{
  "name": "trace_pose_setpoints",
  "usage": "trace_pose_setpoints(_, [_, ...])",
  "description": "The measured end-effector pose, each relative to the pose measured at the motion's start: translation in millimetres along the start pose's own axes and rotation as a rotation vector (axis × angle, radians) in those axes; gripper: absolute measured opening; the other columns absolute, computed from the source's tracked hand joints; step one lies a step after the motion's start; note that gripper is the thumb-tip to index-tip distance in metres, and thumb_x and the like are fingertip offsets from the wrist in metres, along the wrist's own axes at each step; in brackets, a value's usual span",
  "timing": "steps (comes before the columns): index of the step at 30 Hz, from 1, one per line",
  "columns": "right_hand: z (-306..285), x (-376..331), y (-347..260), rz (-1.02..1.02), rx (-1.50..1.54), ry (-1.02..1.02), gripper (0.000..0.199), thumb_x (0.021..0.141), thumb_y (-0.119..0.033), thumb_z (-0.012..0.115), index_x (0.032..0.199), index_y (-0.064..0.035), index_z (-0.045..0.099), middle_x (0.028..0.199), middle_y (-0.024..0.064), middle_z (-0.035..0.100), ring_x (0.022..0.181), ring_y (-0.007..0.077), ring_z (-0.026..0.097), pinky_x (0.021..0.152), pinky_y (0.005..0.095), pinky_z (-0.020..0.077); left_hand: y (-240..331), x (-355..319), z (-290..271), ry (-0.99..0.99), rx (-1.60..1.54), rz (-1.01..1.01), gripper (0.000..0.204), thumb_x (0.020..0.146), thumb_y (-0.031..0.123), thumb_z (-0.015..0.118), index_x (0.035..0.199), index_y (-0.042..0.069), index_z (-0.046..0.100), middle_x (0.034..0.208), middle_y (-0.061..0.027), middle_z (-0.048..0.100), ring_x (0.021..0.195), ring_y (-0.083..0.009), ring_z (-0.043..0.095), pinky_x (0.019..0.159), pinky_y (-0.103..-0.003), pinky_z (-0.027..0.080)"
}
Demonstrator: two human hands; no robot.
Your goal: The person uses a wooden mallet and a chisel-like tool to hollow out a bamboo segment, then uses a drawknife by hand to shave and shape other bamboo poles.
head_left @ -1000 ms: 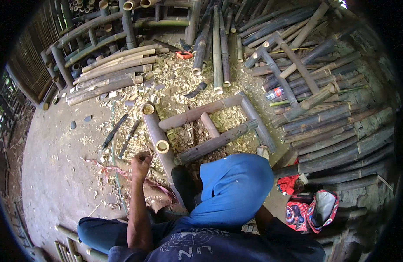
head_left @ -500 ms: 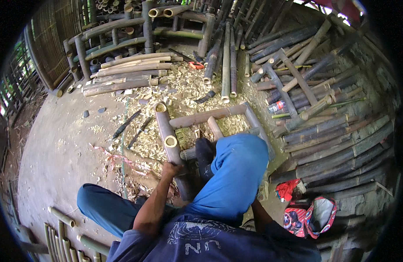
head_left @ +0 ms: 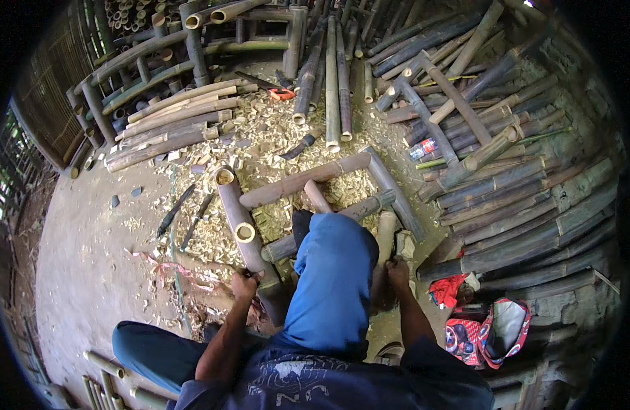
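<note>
My left hand (head_left: 245, 284) is closed on the near part of a thick bamboo post (head_left: 236, 212). The post has an open hollow end and a round pale-rimmed hole in its side. A bamboo frame (head_left: 308, 179) of rails and a short crosspiece lies to its right, its near rail meeting the post. My right hand (head_left: 398, 272) is closed at the side of a pale bamboo length (head_left: 385, 236), to the right of my raised knee. The knee hides part of that length, and my fingers are only partly visible. My foot in a dark sock (head_left: 302, 224) sits by the near rail.
Wood shavings (head_left: 274, 137) cover the floor. Two dark blades (head_left: 175, 210) lie left of the post, and an orange-handled saw (head_left: 281, 93) lies farther off. Bamboo poles (head_left: 527, 212) are stacked at right, near a red bag (head_left: 482, 335). Split bamboo (head_left: 171, 130) lies far left.
My right hand has come forward from behind my leg, and the pale bamboo length now shows beside it. My raised knee has shifted left. The left hand stays on the post.
</note>
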State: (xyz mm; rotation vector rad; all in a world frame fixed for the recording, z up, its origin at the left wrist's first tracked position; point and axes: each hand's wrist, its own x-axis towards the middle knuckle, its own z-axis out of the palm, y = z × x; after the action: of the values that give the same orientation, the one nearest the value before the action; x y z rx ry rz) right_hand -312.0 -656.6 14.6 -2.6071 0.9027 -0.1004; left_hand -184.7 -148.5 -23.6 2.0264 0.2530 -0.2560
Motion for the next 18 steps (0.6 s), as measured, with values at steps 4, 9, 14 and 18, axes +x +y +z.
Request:
trace_pose_setpoints(4, [19, -9, -41, 0.031, -0.454, 0.029, 0.072, 0.082, -0.042, 0.075, 0.137, -0.001, 0.053, 0.133, 0.0286, 0.055, 0.124, 0.0446, 0.054, 0.107, 0.0503, 0.0405, -41, 4, -45, 0.145, -0.002, -0.032, 0.045, 0.071, 0.03, 0.088, 0.094, -0.005, 0.073, 0.085, -0.0202, 0.075, 0.077, -0.0321, 0.073, 0.072, -0.042, 0.055])
trace_pose_setpoints(9, [46, -37, 125, 0.198, -0.329, -0.126, 0.081, 0.063, -0.061, 0.083, 0.112, 0.0006, 0.064, 0.115, 0.0258, 0.065, 0.113, 0.0466, 0.063, 0.091, 0.0504, 0.0536, -8, -2, -15, 0.08, -0.092, -0.024, 0.044, 0.072, 0.029, 0.088, 0.096, -0.004, 0.074, 0.086, -0.0196, 0.075, 0.077, -0.0336, 0.072, 0.073, -0.042, 0.055])
trace_pose_setpoints(14, [13, -50, 135, 0.154, -0.31, -0.104, 0.067, 0.066, -0.046, 0.083, 0.105, 0.0047, 0.062, 0.104, 0.0256, 0.066, 0.106, 0.0383, 0.065, 0.087, 0.0452, 0.0534, -11, 26, 4, 0.13, -0.03, -0.06, 0.054, 0.068, 0.037, 0.089, 0.102, -0.003, 0.074, 0.093, -0.0215, 0.075, 0.085, -0.0353, 0.073, 0.079, -0.044, 0.056])
trace_pose_setpoints(18, [-13, -119, 82, 0.17, 0.222, -0.013, 0.056, 0.071, -0.029, 0.079, 0.112, 0.0012, 0.056, 0.111, 0.025, 0.062, 0.11, 0.0399, 0.062, 0.09, 0.0494, 0.0499, 21, 14, -10, 0.103, 0.186, -0.182, 0.057, 0.067, 0.045, 0.09, 0.1, 0.0, 0.075, 0.095, -0.0213, 0.074, 0.091, -0.036, 0.072, 0.08, -0.047, 0.056])
